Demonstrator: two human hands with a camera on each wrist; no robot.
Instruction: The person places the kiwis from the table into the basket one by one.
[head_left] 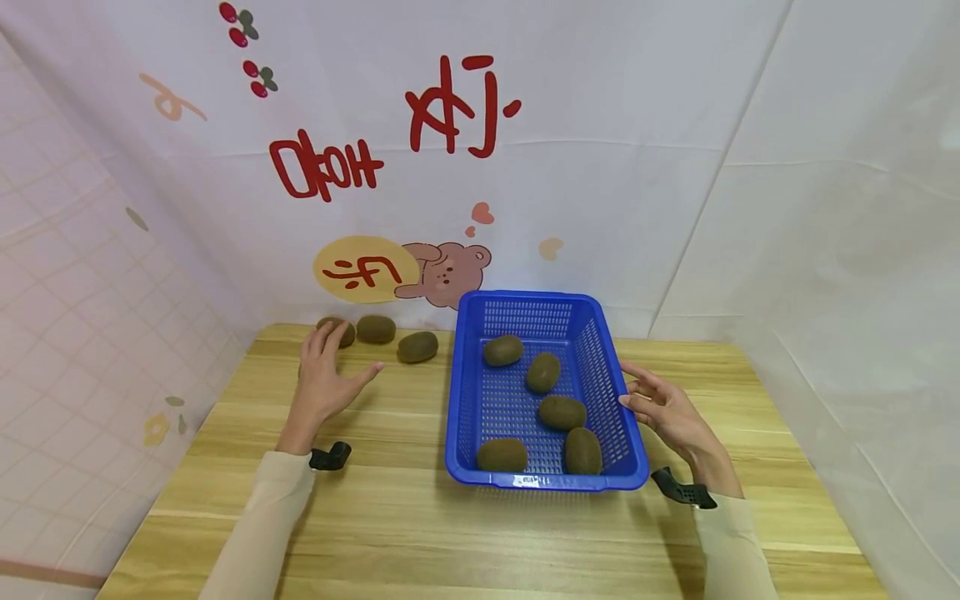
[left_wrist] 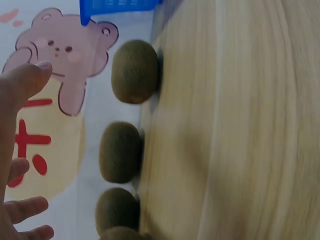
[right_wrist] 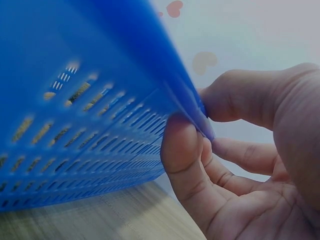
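My left hand (head_left: 326,382) hovers over the back left of the table, thumb and fingers spread, with nothing held. Its fingers overlap the leftmost kiwi (head_left: 347,335) in the head view. Beside that one are a middle kiwi (head_left: 376,329) and a right kiwi (head_left: 417,347); the left wrist view shows part of another kiwi (left_wrist: 121,234) at its bottom edge. A blue plastic basket (head_left: 547,481) stands right of the row, with several kiwis inside, one of them a kiwi (head_left: 503,456) at the front left corner. My right hand (head_left: 675,421) pinches the basket's right rim (right_wrist: 187,97) between thumb and fingers.
The wood-grain table (head_left: 390,533) runs back to a white printed cloth (head_left: 600,167) with red characters and a pink bear. More white cloth (head_left: 97,317) hangs along the left side and on the right. Black wrist cameras sit on both wrists.
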